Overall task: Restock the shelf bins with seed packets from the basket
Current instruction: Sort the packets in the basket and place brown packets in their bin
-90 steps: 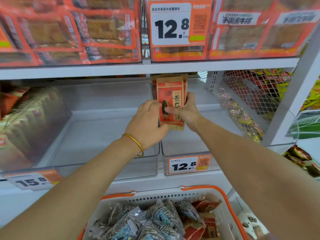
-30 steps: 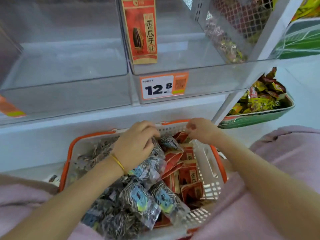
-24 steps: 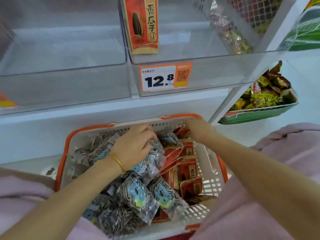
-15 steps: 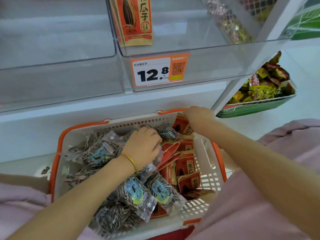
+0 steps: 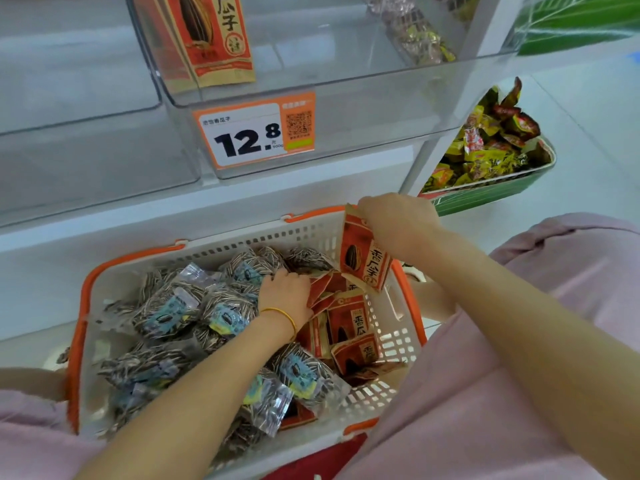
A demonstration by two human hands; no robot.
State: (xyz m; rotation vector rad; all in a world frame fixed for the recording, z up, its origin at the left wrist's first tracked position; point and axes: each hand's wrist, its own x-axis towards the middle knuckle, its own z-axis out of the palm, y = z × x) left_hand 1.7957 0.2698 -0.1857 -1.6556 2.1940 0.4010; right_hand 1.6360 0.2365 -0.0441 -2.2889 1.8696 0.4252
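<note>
Left hand [image 5: 285,292] and right hand [image 5: 398,223] are apart in the white basket [image 5: 214,247]. The clear bin [image 5: 363,109] with the 12.8 tag [image 5: 254,133] is up above them. Right hand pinches the top of a red seed packet [image 5: 365,261], which hangs long-way down under that bin. Left hand lies on the pile [image 5: 194,306]; I cannot tell if it grips.

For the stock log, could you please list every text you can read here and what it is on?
"12.8": price tag on the clear bin.
"香瓜子": that tag's small top line; the rest is unreadable.
"瓜子": standing red packet in that bin.
"香瓜子": held red packet, pinched by the right hand.
"香瓜": red packets in the basket.
Blue labels on the striped packets: too blurred.
</note>
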